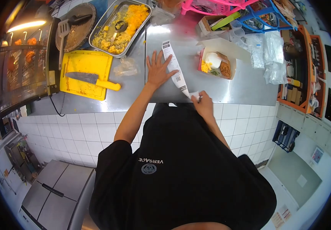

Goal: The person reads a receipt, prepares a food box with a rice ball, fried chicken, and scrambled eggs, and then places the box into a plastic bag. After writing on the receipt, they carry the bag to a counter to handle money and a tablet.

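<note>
A long white receipt [175, 69] lies on the steel counter [242, 86]. My left hand [158, 70] rests flat on the counter with fingers spread, its fingertips touching the receipt's left edge. My right hand [202, 103] pinches the receipt's near end at the counter's front edge. An open paper food box [216, 64] with rice, yellow food and a brown piece sits to the right of the receipt.
A yellow cutting board [84, 73] with a yellow-handled cleaver [92, 79] lies at left. Behind it are a metal tray of yellow food [120, 26] and a round pan with a spatula [75, 27]. Plastic bags [267, 53] and baskets crowd the right.
</note>
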